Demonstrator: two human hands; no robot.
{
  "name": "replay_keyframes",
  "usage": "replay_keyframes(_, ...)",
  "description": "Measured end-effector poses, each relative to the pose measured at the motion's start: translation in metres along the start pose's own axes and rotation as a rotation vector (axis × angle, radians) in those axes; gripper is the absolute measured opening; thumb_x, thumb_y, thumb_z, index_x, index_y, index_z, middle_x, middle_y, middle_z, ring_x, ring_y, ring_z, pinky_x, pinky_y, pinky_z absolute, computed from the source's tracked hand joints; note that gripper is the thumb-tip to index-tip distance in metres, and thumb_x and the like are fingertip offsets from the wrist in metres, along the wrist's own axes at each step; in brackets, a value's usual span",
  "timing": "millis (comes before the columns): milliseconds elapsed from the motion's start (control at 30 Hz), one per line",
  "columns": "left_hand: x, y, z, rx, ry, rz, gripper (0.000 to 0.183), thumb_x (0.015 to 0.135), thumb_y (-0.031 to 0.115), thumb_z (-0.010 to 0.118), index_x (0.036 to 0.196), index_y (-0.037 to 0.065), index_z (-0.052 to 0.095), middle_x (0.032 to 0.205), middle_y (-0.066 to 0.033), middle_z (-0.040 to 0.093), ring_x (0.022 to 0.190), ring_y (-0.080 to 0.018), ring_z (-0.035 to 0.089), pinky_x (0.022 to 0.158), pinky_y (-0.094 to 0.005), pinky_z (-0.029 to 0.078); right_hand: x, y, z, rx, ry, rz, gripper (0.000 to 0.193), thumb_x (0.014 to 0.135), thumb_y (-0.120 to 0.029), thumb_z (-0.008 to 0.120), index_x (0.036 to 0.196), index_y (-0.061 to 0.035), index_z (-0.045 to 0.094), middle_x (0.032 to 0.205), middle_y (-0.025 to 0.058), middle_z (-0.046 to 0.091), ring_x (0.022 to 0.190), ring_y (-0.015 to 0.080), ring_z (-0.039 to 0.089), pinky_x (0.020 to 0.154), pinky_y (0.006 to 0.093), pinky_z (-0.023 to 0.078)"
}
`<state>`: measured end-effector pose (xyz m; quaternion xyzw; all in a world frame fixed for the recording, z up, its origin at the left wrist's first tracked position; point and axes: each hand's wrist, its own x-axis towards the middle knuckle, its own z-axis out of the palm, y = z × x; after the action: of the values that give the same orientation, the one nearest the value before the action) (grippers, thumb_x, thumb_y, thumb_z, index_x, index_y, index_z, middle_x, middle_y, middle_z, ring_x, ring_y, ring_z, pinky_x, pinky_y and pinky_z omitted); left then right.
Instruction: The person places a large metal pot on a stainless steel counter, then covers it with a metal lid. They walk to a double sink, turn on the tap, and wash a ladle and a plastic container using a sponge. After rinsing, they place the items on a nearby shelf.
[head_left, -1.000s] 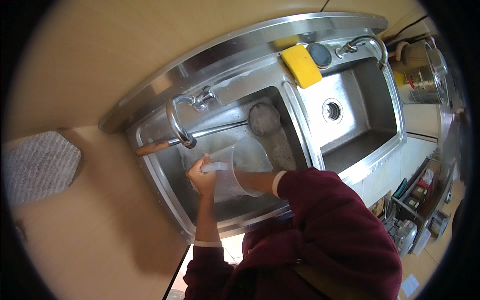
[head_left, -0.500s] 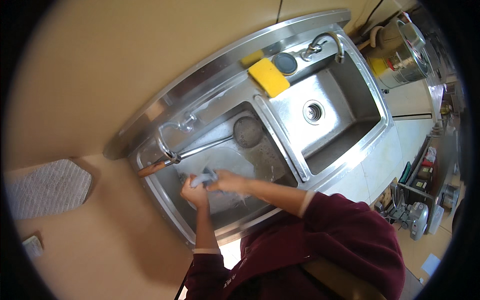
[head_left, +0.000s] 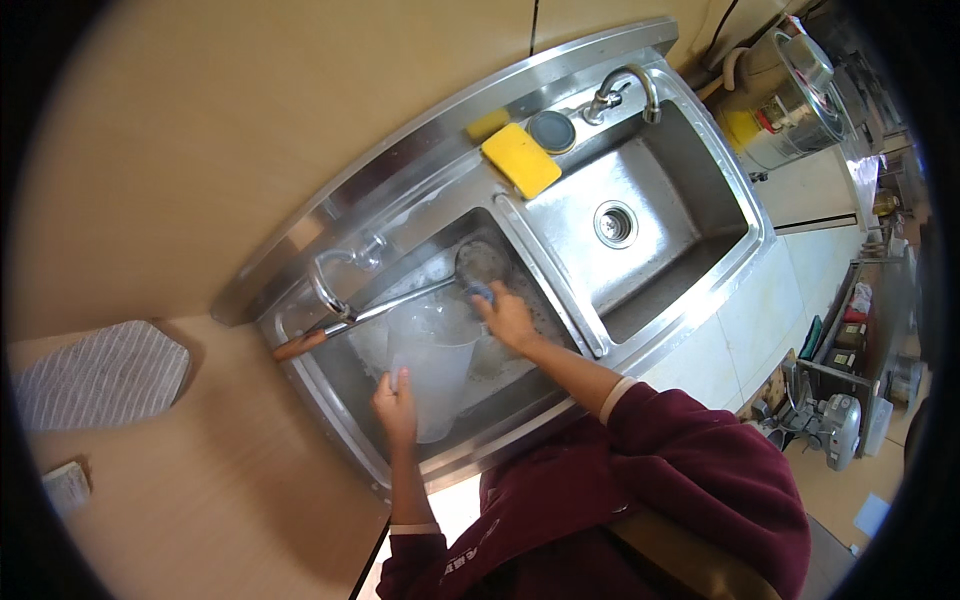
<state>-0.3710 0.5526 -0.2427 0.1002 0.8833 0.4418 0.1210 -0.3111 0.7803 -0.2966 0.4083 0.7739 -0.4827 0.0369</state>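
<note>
My left hand (head_left: 397, 405) is closed round the handle of a translucent plastic pitcher (head_left: 440, 375), which is tilted over the left sink basin. Beyond the pitcher, at the right, my right hand (head_left: 512, 320) is closed on a small grey-blue thing (head_left: 482, 294) whose kind I cannot make out. A long-handled metal ladle (head_left: 410, 297) with a wooden grip lies across the basin. Its round bowl (head_left: 482, 262) is just beyond my right fingers. Cloudy water covers the basin's bottom.
A faucet (head_left: 328, 285) arches over the left basin's far side. A yellow sponge (head_left: 521, 160) and a dark round lid (head_left: 551, 131) sit on the ledge by the right basin (head_left: 665, 205), under a second faucet (head_left: 636, 85). A striped grey cloth (head_left: 105, 375) lies on the left counter.
My hands have moved apart from close together over the basin. The pitcher now shows plainly in my left hand, and my right hand has shifted away and to the right, near the ladle's bowl.
</note>
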Motion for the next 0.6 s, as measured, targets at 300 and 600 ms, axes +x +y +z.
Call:
replay_keyframes(300, -0.016, -0.008, -0.004, -0.533, 0.298, -0.436, 0.047, 0.096, 0.047, 0.044, 0.062, 0.015, 0.038, 0.047, 0.0025, 0.032, 0.041, -0.0089, 0.034, 0.041, -0.0235, 0.027, -0.009, 0.050, 0.056, 0.199, -0.258, 0.447, 0.051, 0.078, -0.017, 0.061, 0.128, -0.0071, 0.052, 0.121, 0.0184, 0.054, 0.108, 0.0291, 0.057, 0.089, 0.0346, 0.046)
replay_keyframes(600, -0.020, 0.015, 0.004, -1.118, 0.291, -0.717, 0.059, 0.092, 0.066, 0.029, 0.059, 0.016, 0.035, 0.045, 0.0030, 0.028, 0.038, -0.0107, 0.027, 0.040, -0.0254, 0.024, -0.039, -0.062, 0.072, -0.018, 0.221, -0.954, 0.039, 0.085, -0.023, 0.059, 0.120, -0.0073, 0.057, 0.131, 0.0186, 0.047, 0.108, 0.0358, 0.054, 0.094, 0.0405, 0.040)
